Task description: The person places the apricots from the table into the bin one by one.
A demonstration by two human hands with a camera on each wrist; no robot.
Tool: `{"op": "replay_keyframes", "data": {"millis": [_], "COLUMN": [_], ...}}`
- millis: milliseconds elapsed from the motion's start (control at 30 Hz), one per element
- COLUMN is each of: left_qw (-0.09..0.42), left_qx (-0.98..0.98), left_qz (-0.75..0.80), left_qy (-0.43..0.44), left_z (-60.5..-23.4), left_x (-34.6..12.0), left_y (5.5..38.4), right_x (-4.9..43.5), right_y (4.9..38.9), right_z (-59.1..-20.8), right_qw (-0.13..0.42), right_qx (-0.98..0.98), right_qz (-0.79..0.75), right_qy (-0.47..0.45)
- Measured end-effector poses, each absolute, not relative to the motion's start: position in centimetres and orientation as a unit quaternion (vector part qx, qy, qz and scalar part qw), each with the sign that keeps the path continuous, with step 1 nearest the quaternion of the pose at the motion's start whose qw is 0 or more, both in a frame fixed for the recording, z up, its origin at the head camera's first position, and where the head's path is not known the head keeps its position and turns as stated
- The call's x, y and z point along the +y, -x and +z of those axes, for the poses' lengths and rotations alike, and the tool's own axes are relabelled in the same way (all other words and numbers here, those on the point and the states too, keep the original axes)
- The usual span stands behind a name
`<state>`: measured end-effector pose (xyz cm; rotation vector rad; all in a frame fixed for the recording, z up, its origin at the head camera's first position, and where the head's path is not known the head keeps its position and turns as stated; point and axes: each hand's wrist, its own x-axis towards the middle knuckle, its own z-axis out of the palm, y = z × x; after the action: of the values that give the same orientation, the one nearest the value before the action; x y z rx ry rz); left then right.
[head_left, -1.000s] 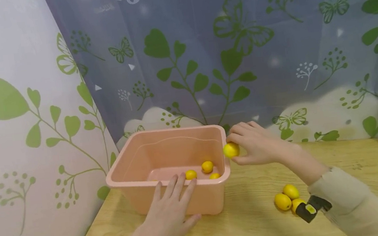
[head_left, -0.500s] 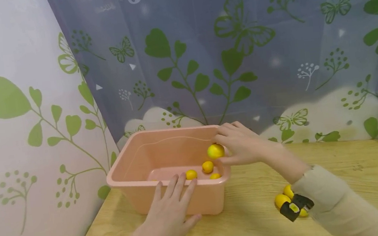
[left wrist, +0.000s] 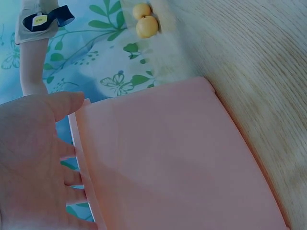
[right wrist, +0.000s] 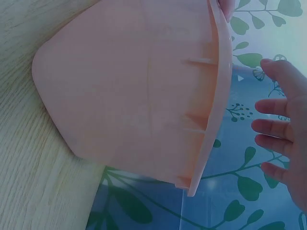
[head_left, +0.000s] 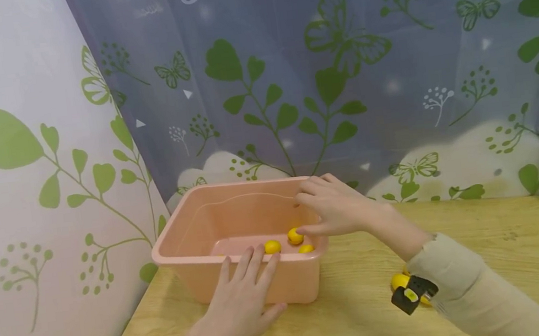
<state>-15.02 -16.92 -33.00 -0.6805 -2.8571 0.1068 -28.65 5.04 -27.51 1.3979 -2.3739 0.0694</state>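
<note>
A pink plastic basin [head_left: 237,191] stands on the table with several small yellow lemons [head_left: 272,246] on its floor. My left hand [head_left: 239,299] rests on its near rim, fingers straight and spread over the edge. Over the right rim reaches my right hand [head_left: 331,208], its thumb and fingers apart and nothing between them. In the right wrist view those fingers [right wrist: 273,127] are parted beside the basin's rim. More lemons [head_left: 400,281] lie on the table to the right, partly hidden by the right wrist's black camera; two lemons [left wrist: 147,26] show in the left wrist view.
The wooden table [head_left: 361,313] carries the basin at its left side. Behind it hangs a blue cloth [head_left: 266,135] printed with leaves and butterflies, and a pale printed cloth [head_left: 60,258] closes off the left.
My right hand has moved left over the basin's rim with a lemon and let it go inside. The left hand has stayed on the near rim.
</note>
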Motion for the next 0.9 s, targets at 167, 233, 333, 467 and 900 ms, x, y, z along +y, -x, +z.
{"op": "replay_keyframes", "data": {"millis": [167,233,333,467,900], "left_qw": [0.093,0.092,0.092,0.094,0.099], "left_qx": [-0.969,-0.969,-0.969,-0.969,-0.969], "left_qz": [0.033,0.034,0.035,0.033,0.024], "left_qy": [0.226,0.226,0.226,0.226,0.226], "left_z": [-33.0,-33.0,-33.0,-33.0,-33.0], "left_x": [-16.9,-16.9,-16.8,-16.8,-16.7], "left_y": [15.1,15.1,15.1,15.1,15.0], "right_x": [5.8,6.2,7.2,8.9,14.7], "right_y": [28.5,28.4,28.3,28.4,28.2], "right_z": [-27.5,-27.7,-28.1,-28.9,-31.4], "right_qw": [0.181,0.177,0.175,0.179,0.192], "right_qx": [-0.859,-0.863,-0.865,-0.865,-0.88], "right_qz": [0.025,0.031,0.039,0.056,0.078], "right_qy": [-0.478,-0.473,-0.469,-0.465,-0.427]}}
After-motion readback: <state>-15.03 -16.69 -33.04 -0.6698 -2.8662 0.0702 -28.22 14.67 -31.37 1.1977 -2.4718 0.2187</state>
